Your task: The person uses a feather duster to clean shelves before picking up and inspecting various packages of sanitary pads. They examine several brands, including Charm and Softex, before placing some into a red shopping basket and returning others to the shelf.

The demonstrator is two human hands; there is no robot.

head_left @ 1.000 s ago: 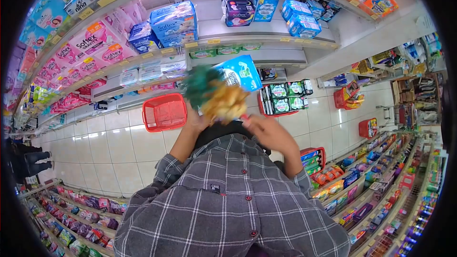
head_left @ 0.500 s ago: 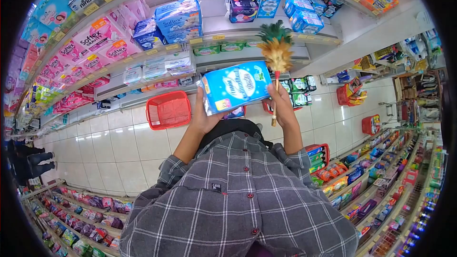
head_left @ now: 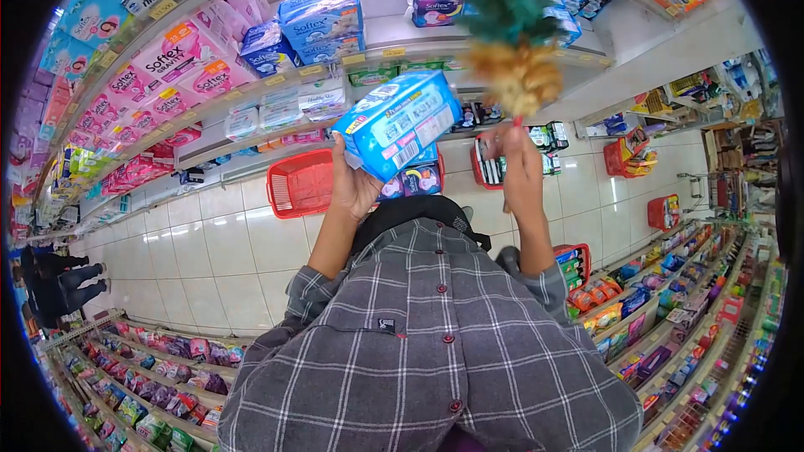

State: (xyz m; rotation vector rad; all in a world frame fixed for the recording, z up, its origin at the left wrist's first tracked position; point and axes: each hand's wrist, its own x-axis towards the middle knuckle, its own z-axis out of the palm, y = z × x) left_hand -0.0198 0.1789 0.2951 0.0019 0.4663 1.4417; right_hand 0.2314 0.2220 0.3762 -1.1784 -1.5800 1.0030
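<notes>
My left hand [head_left: 353, 187] is closed on the lower left end of a blue pack of sanitary pads [head_left: 400, 124]. The pack is tilted, with its barcode side facing me. My right hand [head_left: 524, 169], apart from the pack, is wrapped round the handle of a feather duster [head_left: 521, 75]. Its green and tan feathers stand above that hand and are smeared by motion. Beyond both hands, a white shelf [head_left: 387, 27] bears blue Softex packs [head_left: 322, 23] and dark purple Softex packs [head_left: 437, 2].
On the tiled floor [head_left: 188, 255], a red basket [head_left: 273, 194] stands left of my left hand. Another red basket [head_left: 479, 166], holding packs, is partly behind my right hand. More filled baskets stand at right. Two people [head_left: 63, 280] are at far left. Stocked racks [head_left: 670, 318] lie behind me.
The pack has turned from its front face to its barcode side. My right hand has come off it and moved right with the duster, whose feathers now blur.
</notes>
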